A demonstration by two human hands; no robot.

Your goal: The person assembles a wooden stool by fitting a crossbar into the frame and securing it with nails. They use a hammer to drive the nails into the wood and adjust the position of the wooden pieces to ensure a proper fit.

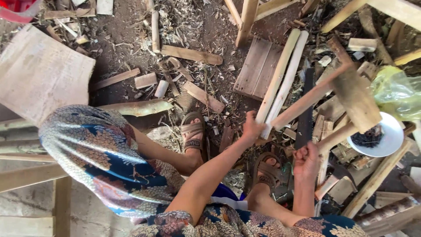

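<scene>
While you sit low over the littered dirt floor (pixel 131 26), your left hand (pixel 252 127) wraps its fingers around the near ends of two pale, peeled round wooden sticks (pixel 280 79), holding them propped at a slant so they stay steady against the ground ahead of you. Your right hand (pixel 306 161) is closed on the handle of a dark, flat-bladed saw (pixel 305 109), its blade standing upright just beside the sticks. A white bowl of dark small pieces (pixel 383 136) rests near on the right under a rough wooden mallet-shaped piece (pixel 351 94). Your sandalled feet (pixel 193 131) brace among offcuts.
</scene>
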